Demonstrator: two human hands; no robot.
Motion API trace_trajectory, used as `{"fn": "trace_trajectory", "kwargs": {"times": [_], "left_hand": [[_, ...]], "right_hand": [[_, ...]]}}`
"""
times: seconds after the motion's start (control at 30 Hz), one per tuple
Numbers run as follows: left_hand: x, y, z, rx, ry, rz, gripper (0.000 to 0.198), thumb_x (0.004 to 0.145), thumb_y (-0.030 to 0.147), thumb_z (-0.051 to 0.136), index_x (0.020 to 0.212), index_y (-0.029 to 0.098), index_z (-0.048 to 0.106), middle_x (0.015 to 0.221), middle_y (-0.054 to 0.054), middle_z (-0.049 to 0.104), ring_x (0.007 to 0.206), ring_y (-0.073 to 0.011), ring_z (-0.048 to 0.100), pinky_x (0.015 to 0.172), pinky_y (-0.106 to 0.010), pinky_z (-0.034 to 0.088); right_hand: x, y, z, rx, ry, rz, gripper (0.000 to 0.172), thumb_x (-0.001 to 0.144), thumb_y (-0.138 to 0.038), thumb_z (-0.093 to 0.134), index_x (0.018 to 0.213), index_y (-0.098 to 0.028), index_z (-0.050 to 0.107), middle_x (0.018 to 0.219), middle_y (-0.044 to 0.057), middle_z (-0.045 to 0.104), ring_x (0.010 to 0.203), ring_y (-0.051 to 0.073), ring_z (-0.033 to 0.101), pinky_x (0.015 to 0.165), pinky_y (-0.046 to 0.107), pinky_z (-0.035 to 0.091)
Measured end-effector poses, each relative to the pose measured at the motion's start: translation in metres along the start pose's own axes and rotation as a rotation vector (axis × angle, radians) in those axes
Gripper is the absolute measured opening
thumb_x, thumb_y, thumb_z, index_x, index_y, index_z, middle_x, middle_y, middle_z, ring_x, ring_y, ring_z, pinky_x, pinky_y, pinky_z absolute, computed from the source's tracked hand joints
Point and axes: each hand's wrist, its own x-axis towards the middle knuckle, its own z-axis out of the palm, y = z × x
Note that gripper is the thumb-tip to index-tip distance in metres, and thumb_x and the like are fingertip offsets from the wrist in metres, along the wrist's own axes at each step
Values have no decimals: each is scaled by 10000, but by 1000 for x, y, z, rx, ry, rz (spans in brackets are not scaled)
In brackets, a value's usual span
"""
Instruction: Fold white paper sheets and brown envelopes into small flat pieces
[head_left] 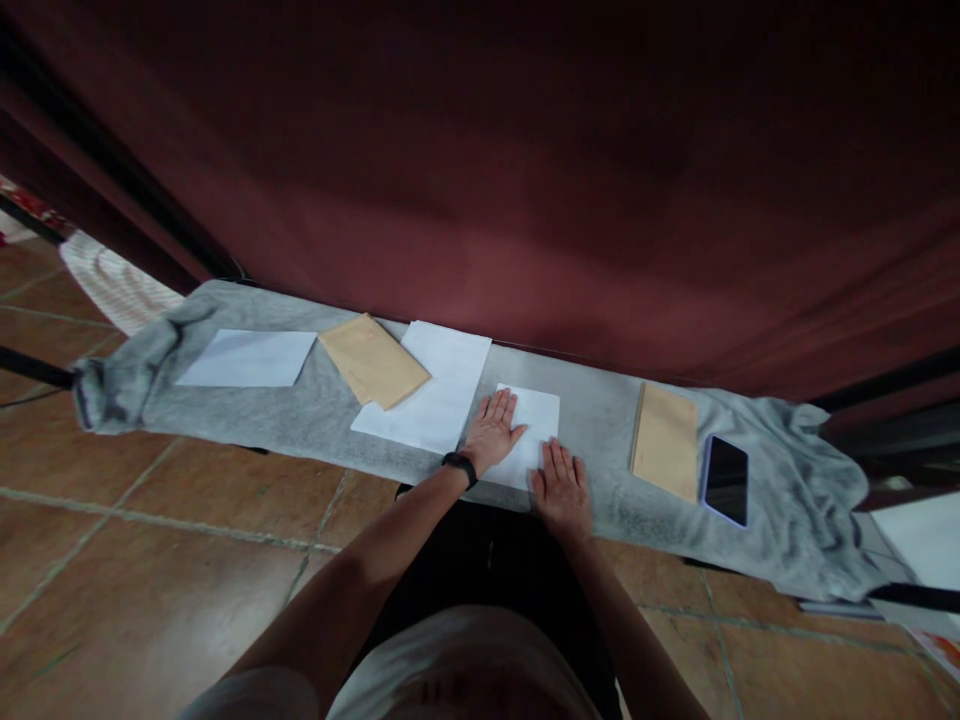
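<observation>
— What have you got hold of?
— Nothing: your left hand (491, 432) and right hand (562, 492) lie open and flat on the small white sheet (541, 410), between the large sheet (442, 392) on the left and the brown envelope (665, 440) on the right.

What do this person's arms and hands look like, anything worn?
Both forearms are bare, with no gloves or visible rings on the left hand or right hand. A black band circles the left wrist. A pale shirt shows at the bottom edge.
</observation>
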Motion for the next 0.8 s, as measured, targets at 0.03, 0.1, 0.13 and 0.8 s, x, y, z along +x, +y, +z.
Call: {"fn": "trace_trajectory", "kwargs": {"times": [0.03,0.1,0.13,0.8], "left_hand": [[-2,0,0,-2,12,-14,687,1032,486,299,1587,83,275,1630,-161,321,1536,-285,247,1258,-482,176],[-11,1,-1,1,33,-33,655,1039,443,292,1586,84,276,1626,-160,331,1534,-281,252,1255,-484,186],[-17,3,-1,5,41,-30,640,1042,430,293,1582,86,289,1627,-159,330,1535,-281,249,1255,-487,187],[-76,24,-28,-17,-85,374,523,1047,455,390,1530,256,411,1628,-78,360,1528,-235,275,1265,-517,109]], "right_hand": [[0,0,0,-4,-1,0,587,1046,-395,331,1561,-115,368,1571,164,431,1439,321,417,1197,526,245],[0,0,0,-13,-7,2,582,1049,-393,331,1554,-110,380,1574,160,428,1442,320,413,1200,523,241],[0,0,0,-16,-11,4,579,1050,-390,329,1553,-109,383,1576,157,426,1445,319,409,1202,522,239],[26,18,-6,224,14,233,501,998,-326,344,1399,-120,562,1400,165,613,1250,279,564,1053,438,428]]}}
